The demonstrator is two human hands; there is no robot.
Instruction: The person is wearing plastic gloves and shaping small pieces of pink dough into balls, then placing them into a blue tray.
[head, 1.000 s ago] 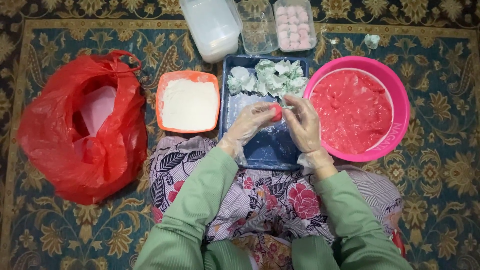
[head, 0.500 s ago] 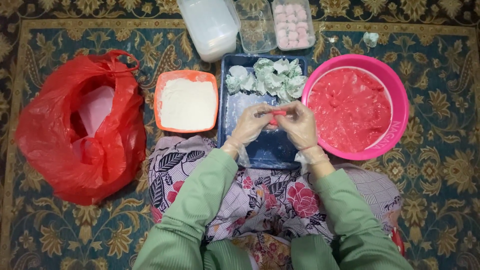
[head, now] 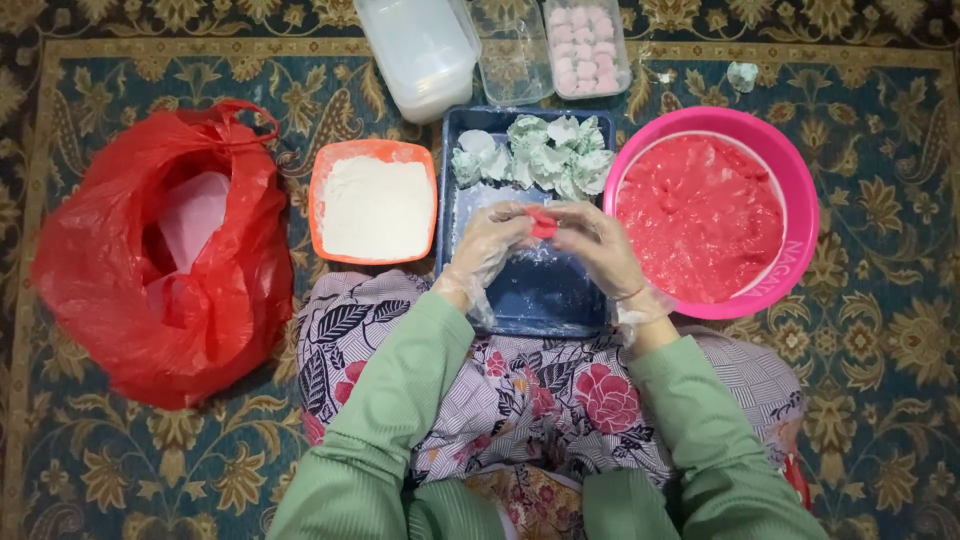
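My left hand (head: 492, 244) and my right hand (head: 597, 250), both in clear plastic gloves, meet over a dark blue tray (head: 540, 295) dusted with flour. Together they pinch a small red dough piece (head: 543, 223) between their fingertips. Several pale green filling balls (head: 545, 155) lie at the tray's far end. A pink basin (head: 795, 190) of red dough stands just right of my right hand. An orange tub (head: 325, 175) of white flour sits left of my left hand.
A red plastic bag (head: 160, 260) lies open at the left on the patterned carpet. At the top stand a white lidded container (head: 420, 45), an empty clear box (head: 512, 60) and a clear box of pink balls (head: 587, 45). A small green crumpled scrap (head: 742, 75) lies at the upper right.
Both hands stay over the tray and keep working the red dough piece; their fingers have closed in around it slightly.
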